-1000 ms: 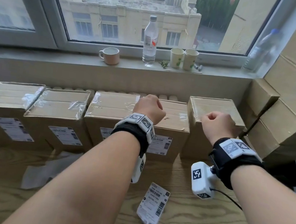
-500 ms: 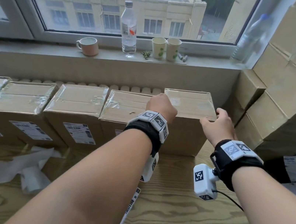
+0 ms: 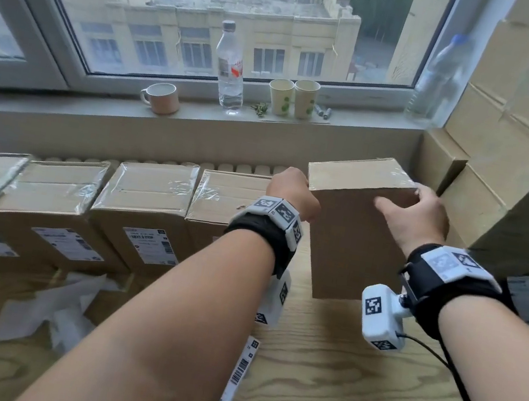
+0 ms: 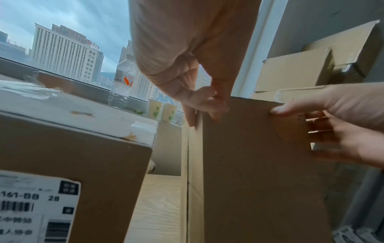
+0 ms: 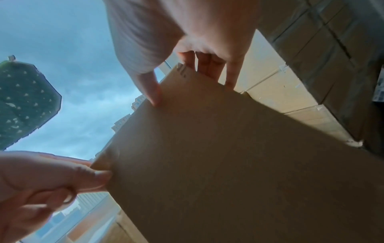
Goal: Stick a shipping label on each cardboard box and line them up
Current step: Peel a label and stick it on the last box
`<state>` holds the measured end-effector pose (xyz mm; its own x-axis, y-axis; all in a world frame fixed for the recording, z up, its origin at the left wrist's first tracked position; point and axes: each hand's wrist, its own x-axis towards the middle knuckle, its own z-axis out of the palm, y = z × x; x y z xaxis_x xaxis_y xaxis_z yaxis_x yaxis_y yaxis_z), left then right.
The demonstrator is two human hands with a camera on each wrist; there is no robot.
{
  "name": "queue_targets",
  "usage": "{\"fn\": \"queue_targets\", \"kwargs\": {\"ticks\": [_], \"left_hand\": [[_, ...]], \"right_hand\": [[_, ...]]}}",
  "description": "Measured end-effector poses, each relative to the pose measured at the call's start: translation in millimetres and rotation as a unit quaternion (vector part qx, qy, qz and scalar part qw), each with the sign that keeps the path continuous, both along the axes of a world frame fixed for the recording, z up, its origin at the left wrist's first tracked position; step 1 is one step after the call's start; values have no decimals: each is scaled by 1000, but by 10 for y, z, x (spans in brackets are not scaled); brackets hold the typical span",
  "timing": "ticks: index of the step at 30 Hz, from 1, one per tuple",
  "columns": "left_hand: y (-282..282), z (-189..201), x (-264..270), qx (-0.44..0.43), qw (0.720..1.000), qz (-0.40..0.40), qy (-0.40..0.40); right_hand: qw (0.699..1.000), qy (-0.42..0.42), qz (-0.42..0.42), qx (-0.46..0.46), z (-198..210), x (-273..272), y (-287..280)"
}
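Observation:
Both hands hold a plain brown cardboard box (image 3: 352, 249) with no label on its near face. It is at the right end of the row, and its top stands higher than its neighbours. My left hand (image 3: 292, 192) grips the top left corner, thumb on the near face (image 4: 199, 102). My right hand (image 3: 416, 217) grips the top right edge, thumb in front and fingers behind (image 5: 187, 74). Several labelled boxes (image 3: 137, 208) stand side by side to the left. A loose shipping label (image 3: 240, 375) lies on the wooden table (image 3: 348, 387), partly under my left forearm.
Crumpled white backing paper (image 3: 45, 307) lies in front of the row. A tall stack of cardboard boxes (image 3: 518, 119) fills the right side. On the window sill stand a water bottle (image 3: 230, 70), a mug (image 3: 161, 99) and two paper cups (image 3: 293, 97).
Both hands moved from the box tops to the rightmost box's upper corners and took hold of it. The box has come up and nearer. The view has swung right.

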<state>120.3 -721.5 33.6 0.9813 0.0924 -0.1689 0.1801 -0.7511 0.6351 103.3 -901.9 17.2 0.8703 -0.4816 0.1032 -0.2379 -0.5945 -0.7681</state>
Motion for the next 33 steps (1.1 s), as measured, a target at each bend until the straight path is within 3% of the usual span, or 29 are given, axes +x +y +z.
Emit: {"fn": "queue_targets", "kwargs": {"ticks": [5,13,19,25,33], "left_hand": [[159,95,-291,-57,995,-36,-75],[686,174,-1002,-179,971,-103,-123],[1143,139,-1447,-202,962,-106,-147],[1716,-38,-1709,-235,965,-64,-100],[2592,-132,-1871,-236,967,43,-83]], "right_hand": [[997,-39,-61,-2,170,-413,135],[988,-115,-102,10,337,-1260,572],[989,-98,-108,-23,322,-1796,951],[996,-47,-58,-39,247,-2098,1464],[999,28,2,-23,38,-1936,2219]]}}
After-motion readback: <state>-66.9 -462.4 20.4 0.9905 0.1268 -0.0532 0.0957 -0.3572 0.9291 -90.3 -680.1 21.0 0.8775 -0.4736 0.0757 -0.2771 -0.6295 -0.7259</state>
